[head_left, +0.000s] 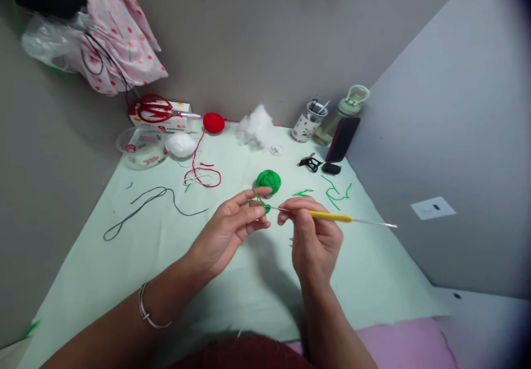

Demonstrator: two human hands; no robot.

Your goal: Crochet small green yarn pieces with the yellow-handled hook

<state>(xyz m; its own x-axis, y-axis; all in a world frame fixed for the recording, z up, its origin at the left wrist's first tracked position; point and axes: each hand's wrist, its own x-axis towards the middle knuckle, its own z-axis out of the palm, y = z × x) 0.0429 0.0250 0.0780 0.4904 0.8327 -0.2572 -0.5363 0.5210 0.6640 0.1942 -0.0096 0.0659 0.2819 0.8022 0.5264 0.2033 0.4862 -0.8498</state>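
Note:
My left hand (232, 228) pinches a small green crochet piece (266, 208), with green yarn looped over its forefinger. That yarn runs back to a green yarn ball (268, 181) lying just beyond my fingers. My right hand (312, 237) grips a crochet hook (336, 217) by its yellow handle. The hook's metal tip points left into the green piece; its other metal end sticks out to the right. Both hands hover above a pale green cloth (136, 258) covering the table.
Green yarn scraps (336, 193) lie right of the ball. Red yarn ball (213, 122), white yarn ball (181, 144), stuffing (257, 125), red scissors (155, 109) on a box, a pen cup (307, 120), bottle (342, 114) and phone (342, 139) line the back. A black cord (145, 206) lies left.

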